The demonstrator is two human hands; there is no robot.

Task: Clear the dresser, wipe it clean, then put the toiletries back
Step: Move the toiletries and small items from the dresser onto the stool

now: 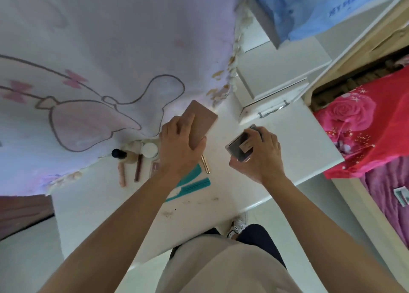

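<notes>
My left hand (180, 142) grips a flat pinkish-brown palette case (200, 121) by its near end, just above the white dresser top (199, 215). My right hand (259, 157) holds a small square dark compact (240, 147) with a clear rim and a pale label. On the dresser lie two teal combs (194, 185), a gold tube (205, 164), a brown pencil (138, 167), a pink stick (122, 174), a black-capped bottle (120, 155), a white round jar (150, 150) and a small pink compact (156, 166), partly hidden by my left wrist.
A pale curtain with a pink cartoon print (99, 82) hangs behind the dresser. A white drawer box (272, 93) stands at the back right under a blue bag (309, 11). A red floral bedcover (365, 120) lies to the right. Brown smudges (188, 204) mark the dresser front.
</notes>
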